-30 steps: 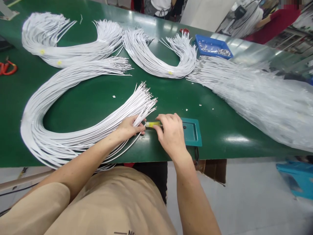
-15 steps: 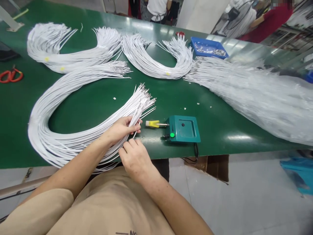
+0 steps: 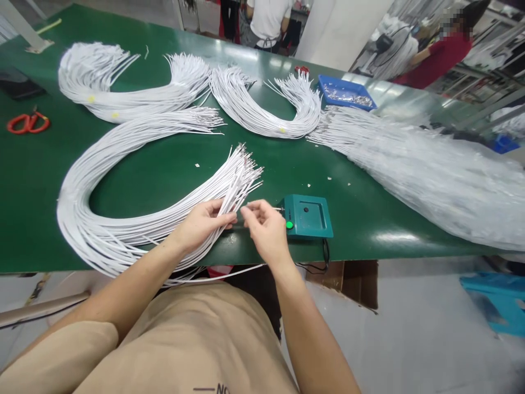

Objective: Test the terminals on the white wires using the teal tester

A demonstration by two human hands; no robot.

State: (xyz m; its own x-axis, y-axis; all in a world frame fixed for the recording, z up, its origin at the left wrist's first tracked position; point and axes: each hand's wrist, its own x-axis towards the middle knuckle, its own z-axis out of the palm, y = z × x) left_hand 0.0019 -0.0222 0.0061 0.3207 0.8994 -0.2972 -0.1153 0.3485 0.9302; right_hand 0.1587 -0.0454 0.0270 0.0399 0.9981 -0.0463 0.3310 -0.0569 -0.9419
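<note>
A thick bundle of white wires [image 3: 77, 191] curves round on the green table in a big C, its tinned-looking ends pointing up and right. Near those ends my left hand [image 3: 207, 221] is closed round several wires. Just right of it, my right hand [image 3: 266, 230] has thumb and fingers pinched together; what is between them is too small to make out. One loose white wire [image 3: 241, 270] stretches along the table's front edge to my right wrist. Beyond my right hand stands a small teal device [image 3: 318, 224] with a green button; the hand covers its yellow part.
More white wire bundles [image 3: 139, 104] lie at the back, beside a blue tray [image 3: 328, 98] of small metal parts. A large plastic-wrapped wire heap [image 3: 443, 175] fills the right. Red-handled scissors [image 3: 28, 123] lie left. Two people are beyond the table.
My right hand has moved up and right from the table's front edge to beside the wire ends, now in front of the device's yellow part. My left hand keeps its hold.
</note>
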